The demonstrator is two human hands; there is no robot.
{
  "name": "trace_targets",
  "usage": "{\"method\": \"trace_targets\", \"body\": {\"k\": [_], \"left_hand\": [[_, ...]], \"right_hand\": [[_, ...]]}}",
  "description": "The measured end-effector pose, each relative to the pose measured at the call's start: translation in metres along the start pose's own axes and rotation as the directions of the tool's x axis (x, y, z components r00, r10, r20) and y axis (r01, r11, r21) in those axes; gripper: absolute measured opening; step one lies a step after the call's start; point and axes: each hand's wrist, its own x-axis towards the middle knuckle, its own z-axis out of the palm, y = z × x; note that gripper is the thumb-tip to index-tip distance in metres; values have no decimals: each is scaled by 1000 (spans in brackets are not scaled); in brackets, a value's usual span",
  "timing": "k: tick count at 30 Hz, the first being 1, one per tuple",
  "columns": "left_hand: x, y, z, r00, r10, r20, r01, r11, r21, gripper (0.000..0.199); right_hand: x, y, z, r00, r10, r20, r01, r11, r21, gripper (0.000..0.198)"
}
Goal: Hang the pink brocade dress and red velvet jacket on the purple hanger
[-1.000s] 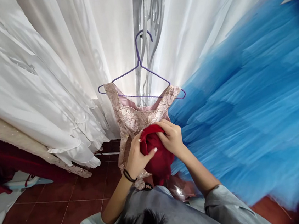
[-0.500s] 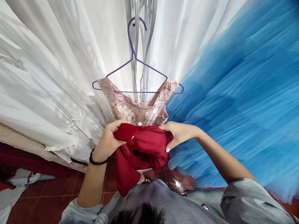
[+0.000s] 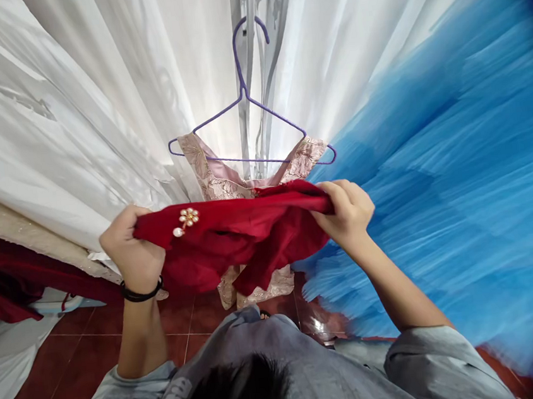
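Note:
Between my two hands a red cloth sash (image 3: 236, 228) is stretched sideways, its lower part hanging in folds. A flower-shaped brooch (image 3: 189, 218) with pearls sits on the sash near its left end. My left hand (image 3: 132, 242), with a black band at the wrist, is closed around the left end. At the other end, my right hand (image 3: 346, 207) grips the cloth with curled fingers. Behind the sash a pink patterned dress (image 3: 201, 168) hangs by its straps from a purple hanger (image 3: 243, 94). The sash hides the middle of the dress, and its hem shows below.
White curtains (image 3: 139, 79) hang behind and to the left. A large blue tulle piece (image 3: 448, 206) fills the right side. Dark red cloth (image 3: 12, 277) lies at the left above the red tiled floor (image 3: 89, 370).
My hands have moved apart, pulling the bunched red sash out wide. The pearl brooch has come into full view, and more of the dress hem shows beneath.

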Motion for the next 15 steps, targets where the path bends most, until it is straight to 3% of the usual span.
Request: {"method": "trace_targets", "body": {"k": [1,3,4,5,6,8,10,11,12,13,14,15], "left_hand": [[3,-2,-1,999,12,-40,-12,1000,8,7],[10,-5,0,999,-13,-51,14,1000,15,7],[12,-6,1,999,-37,-27,38,999,18,9],[14,-9,1,998,-58,-2,58,998,22,10],[16,-11,1,998,-69,12,69,997,25,10],[20,-18,-3,999,-44,20,43,999,23,8],[22,-25,-11,1000,28,-2,-28,999,20,7],[23,-27,-15,997,68,-23,-67,997,24,8],[23,-30,-20,993,104,-46,-103,994,30,10],[23,-31,-24,988,138,-70,-136,990,34,13],[21,-32,-28,983,164,-84,-161,986,36,16],[19,-32,-31,981,170,-94,-167,985,32,19]], "right_hand": [[3,3,2,993,-102,64,101,995,27,20],[10,9,14,907,-318,275,281,945,165,12],[13,12,19,860,-388,332,324,917,234,10],[15,15,22,848,-415,329,335,901,274,9],[18,18,21,880,-394,266,322,905,277,9],[20,17,6,969,-247,2,240,945,220,13],[19,7,-25,969,-130,-208,173,964,203,16],[16,-2,-44,968,-149,-204,196,952,234,16],[12,-13,-61,965,-236,-119,261,919,296,15],[6,-24,-76,924,-382,30,340,854,394,13],[-1,-36,-86,820,-539,191,385,768,512,13],[-9,-47,-90,673,-662,329,372,688,623,13]]}}
